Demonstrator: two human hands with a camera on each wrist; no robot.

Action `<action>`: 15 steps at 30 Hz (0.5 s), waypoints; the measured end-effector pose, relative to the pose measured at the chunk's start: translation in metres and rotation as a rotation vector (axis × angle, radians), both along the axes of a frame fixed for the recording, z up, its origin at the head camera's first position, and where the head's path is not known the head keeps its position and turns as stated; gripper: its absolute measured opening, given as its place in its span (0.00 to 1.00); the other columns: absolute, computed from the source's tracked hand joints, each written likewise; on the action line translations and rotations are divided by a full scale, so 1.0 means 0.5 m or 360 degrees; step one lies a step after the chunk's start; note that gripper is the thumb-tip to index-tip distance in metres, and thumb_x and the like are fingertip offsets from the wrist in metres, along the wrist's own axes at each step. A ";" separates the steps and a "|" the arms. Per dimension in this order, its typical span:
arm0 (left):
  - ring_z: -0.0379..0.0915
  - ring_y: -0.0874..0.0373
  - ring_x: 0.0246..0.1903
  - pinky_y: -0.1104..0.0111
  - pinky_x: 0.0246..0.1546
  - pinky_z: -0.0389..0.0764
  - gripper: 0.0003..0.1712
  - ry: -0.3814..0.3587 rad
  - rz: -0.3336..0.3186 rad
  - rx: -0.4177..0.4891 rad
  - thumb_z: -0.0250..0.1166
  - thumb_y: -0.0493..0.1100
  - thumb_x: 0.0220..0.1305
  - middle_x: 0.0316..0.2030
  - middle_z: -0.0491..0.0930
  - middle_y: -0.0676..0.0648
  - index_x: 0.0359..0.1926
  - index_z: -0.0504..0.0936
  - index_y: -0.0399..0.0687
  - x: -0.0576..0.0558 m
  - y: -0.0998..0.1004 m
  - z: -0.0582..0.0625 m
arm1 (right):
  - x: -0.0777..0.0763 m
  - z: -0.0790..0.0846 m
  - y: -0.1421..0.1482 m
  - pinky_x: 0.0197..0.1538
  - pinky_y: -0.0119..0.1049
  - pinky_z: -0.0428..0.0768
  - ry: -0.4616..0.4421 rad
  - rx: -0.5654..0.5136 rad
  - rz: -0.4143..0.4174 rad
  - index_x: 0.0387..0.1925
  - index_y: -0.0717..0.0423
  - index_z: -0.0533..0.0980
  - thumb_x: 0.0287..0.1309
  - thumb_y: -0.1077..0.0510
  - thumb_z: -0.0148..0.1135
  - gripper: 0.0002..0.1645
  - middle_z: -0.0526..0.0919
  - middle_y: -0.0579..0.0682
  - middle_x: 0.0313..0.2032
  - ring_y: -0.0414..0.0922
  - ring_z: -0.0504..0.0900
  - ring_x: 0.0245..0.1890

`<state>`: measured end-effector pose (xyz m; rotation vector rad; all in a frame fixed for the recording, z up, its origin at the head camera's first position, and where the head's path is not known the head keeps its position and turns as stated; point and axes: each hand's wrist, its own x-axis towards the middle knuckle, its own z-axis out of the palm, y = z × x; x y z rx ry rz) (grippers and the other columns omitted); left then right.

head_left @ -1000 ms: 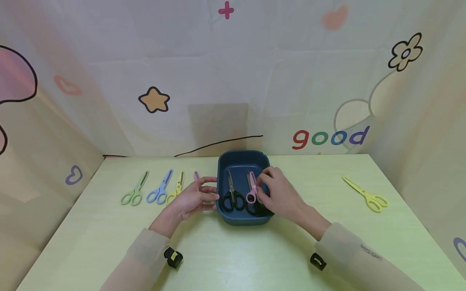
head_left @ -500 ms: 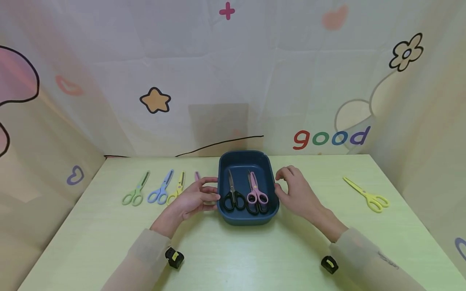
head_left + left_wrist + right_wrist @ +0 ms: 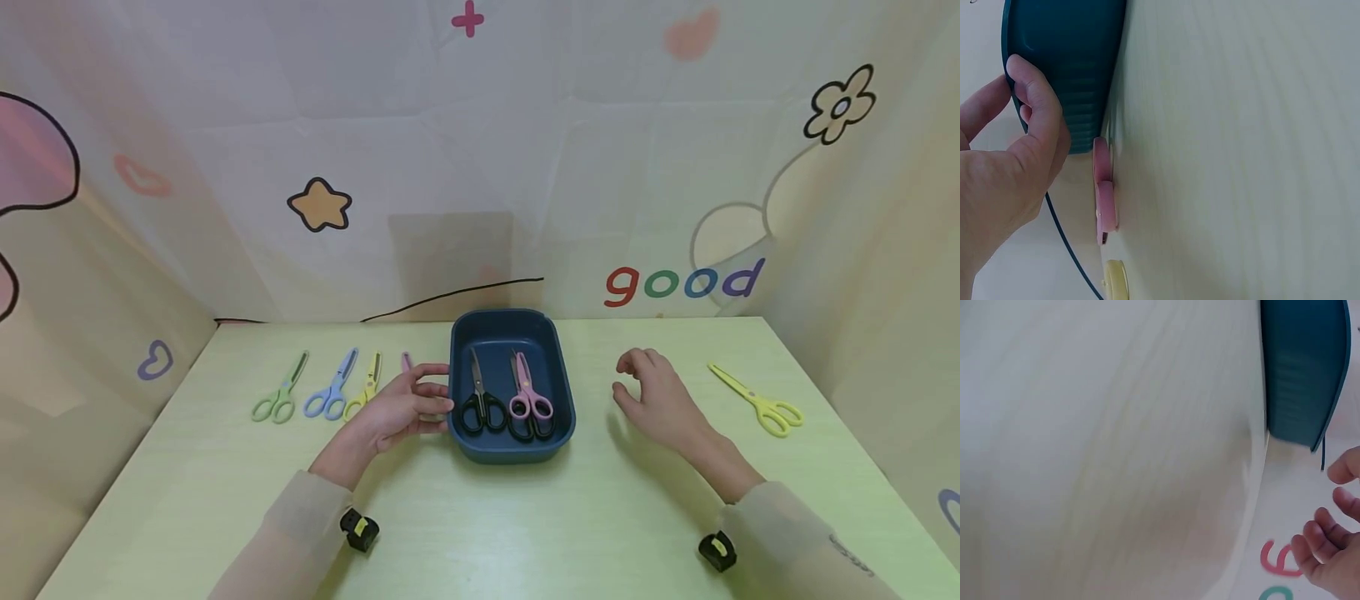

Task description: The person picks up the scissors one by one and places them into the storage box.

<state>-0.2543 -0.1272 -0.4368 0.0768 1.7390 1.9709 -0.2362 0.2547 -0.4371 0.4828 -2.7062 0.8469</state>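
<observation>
- the left hand?
- fingers spread, touching the left rim of the blue tray; pink scissors and black scissors lie inside.
- and the right hand?
- loosely curved, between tray and far-right yellow scissors, room either side.

My worktop is carrying a tray at twelve o'clock, green scissors, blue scissors, yellow scissors and pink scissors toward ten, another yellow pair toward two.
</observation>
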 end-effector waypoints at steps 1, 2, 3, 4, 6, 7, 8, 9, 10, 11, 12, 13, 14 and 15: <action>0.77 0.54 0.36 0.65 0.38 0.84 0.35 -0.0001 0.0002 0.0002 0.60 0.26 0.71 0.44 0.72 0.44 0.75 0.60 0.42 0.000 0.000 0.000 | 0.000 0.001 0.008 0.51 0.56 0.74 -0.0019 0.0018 -0.0005 0.45 0.66 0.72 0.64 0.66 0.62 0.10 0.76 0.64 0.44 0.59 0.73 0.45; 0.77 0.54 0.36 0.65 0.38 0.84 0.35 -0.0002 0.0003 0.0004 0.60 0.26 0.71 0.44 0.72 0.44 0.75 0.60 0.42 0.000 0.000 0.001 | 0.002 0.003 0.015 0.51 0.57 0.74 -0.0041 0.0041 -0.0014 0.45 0.66 0.72 0.64 0.66 0.62 0.11 0.76 0.65 0.44 0.60 0.73 0.46; 0.77 0.54 0.36 0.65 0.38 0.84 0.35 -0.0003 0.0003 0.0006 0.60 0.26 0.71 0.44 0.72 0.44 0.74 0.61 0.42 0.000 -0.001 0.001 | 0.002 0.005 0.022 0.51 0.58 0.74 -0.0056 0.0064 -0.0019 0.45 0.67 0.72 0.64 0.65 0.62 0.11 0.76 0.65 0.44 0.61 0.73 0.46; 0.77 0.54 0.36 0.65 0.38 0.84 0.35 -0.0005 0.0005 0.0009 0.60 0.26 0.71 0.44 0.72 0.44 0.74 0.61 0.42 -0.001 -0.001 0.000 | 0.004 0.007 0.028 0.51 0.58 0.73 -0.0077 0.0084 -0.0026 0.46 0.68 0.72 0.64 0.65 0.62 0.12 0.76 0.67 0.45 0.61 0.73 0.46; 0.77 0.54 0.36 0.65 0.38 0.84 0.35 -0.0004 0.0004 0.0014 0.60 0.26 0.71 0.44 0.72 0.44 0.74 0.61 0.42 -0.002 -0.001 0.000 | 0.006 0.010 0.039 0.51 0.60 0.73 -0.0113 0.0125 -0.0039 0.46 0.69 0.72 0.64 0.64 0.62 0.14 0.76 0.68 0.46 0.63 0.73 0.47; 0.77 0.55 0.36 0.65 0.38 0.84 0.35 -0.0003 0.0003 0.0014 0.60 0.26 0.71 0.44 0.72 0.44 0.74 0.61 0.42 -0.002 -0.002 0.000 | 0.008 0.012 0.044 0.52 0.60 0.73 -0.0136 0.0142 -0.0051 0.47 0.69 0.72 0.65 0.63 0.62 0.15 0.76 0.69 0.47 0.63 0.73 0.48; 0.77 0.55 0.36 0.66 0.38 0.84 0.35 -0.0002 0.0003 0.0013 0.60 0.26 0.71 0.44 0.72 0.44 0.74 0.61 0.42 -0.003 -0.002 -0.001 | 0.009 0.013 0.049 0.53 0.61 0.73 -0.0157 0.0156 -0.0064 0.48 0.70 0.72 0.65 0.63 0.62 0.15 0.76 0.70 0.48 0.64 0.73 0.48; 0.77 0.55 0.36 0.66 0.38 0.84 0.35 -0.0001 -0.0001 0.0014 0.60 0.26 0.71 0.44 0.72 0.44 0.75 0.60 0.42 -0.003 -0.002 -0.001 | 0.010 0.014 0.054 0.53 0.61 0.73 -0.0170 0.0165 -0.0077 0.49 0.71 0.72 0.65 0.63 0.62 0.16 0.76 0.71 0.48 0.64 0.73 0.48; 0.77 0.55 0.36 0.66 0.38 0.84 0.35 -0.0001 -0.0001 0.0014 0.60 0.26 0.71 0.44 0.72 0.44 0.75 0.60 0.42 -0.003 -0.002 -0.001 | 0.011 0.014 0.060 0.54 0.62 0.73 -0.0184 0.0170 -0.0091 0.49 0.71 0.72 0.65 0.62 0.62 0.17 0.76 0.71 0.49 0.65 0.73 0.49; 0.77 0.54 0.36 0.66 0.38 0.84 0.35 -0.0001 0.0000 0.0014 0.60 0.26 0.71 0.44 0.72 0.44 0.75 0.60 0.42 -0.003 -0.002 -0.002 | 0.011 0.015 0.065 0.55 0.62 0.73 -0.0197 0.0178 -0.0105 0.50 0.72 0.72 0.65 0.62 0.62 0.18 0.76 0.72 0.50 0.65 0.73 0.49; 0.77 0.54 0.36 0.66 0.38 0.84 0.35 0.0001 -0.0003 0.0013 0.60 0.26 0.71 0.44 0.72 0.44 0.75 0.60 0.41 -0.003 -0.002 -0.002 | 0.011 0.015 0.070 0.55 0.63 0.73 -0.0211 0.0182 -0.0122 0.51 0.72 0.72 0.66 0.62 0.62 0.18 0.76 0.73 0.50 0.66 0.73 0.50; 0.77 0.54 0.36 0.66 0.38 0.84 0.35 0.0005 -0.0006 0.0011 0.60 0.26 0.71 0.44 0.72 0.44 0.75 0.60 0.41 -0.003 -0.002 -0.003 | 0.012 0.016 0.076 0.56 0.63 0.73 -0.0222 0.0189 -0.0137 0.52 0.72 0.72 0.66 0.62 0.62 0.19 0.76 0.73 0.51 0.67 0.73 0.51; 0.77 0.54 0.36 0.65 0.38 0.84 0.35 0.0003 -0.0004 0.0012 0.60 0.26 0.71 0.44 0.72 0.44 0.75 0.60 0.41 -0.003 -0.002 -0.003 | 0.012 0.015 0.081 0.57 0.64 0.73 -0.0229 0.0200 -0.0150 0.52 0.73 0.72 0.66 0.62 0.62 0.20 0.76 0.73 0.51 0.67 0.73 0.52; 0.77 0.54 0.36 0.65 0.38 0.84 0.36 0.0001 -0.0003 0.0011 0.60 0.26 0.71 0.44 0.72 0.44 0.75 0.60 0.41 -0.003 -0.001 -0.002 | 0.012 0.015 0.087 0.57 0.65 0.72 -0.0235 0.0211 -0.0160 0.53 0.73 0.72 0.66 0.61 0.62 0.20 0.76 0.74 0.52 0.68 0.73 0.52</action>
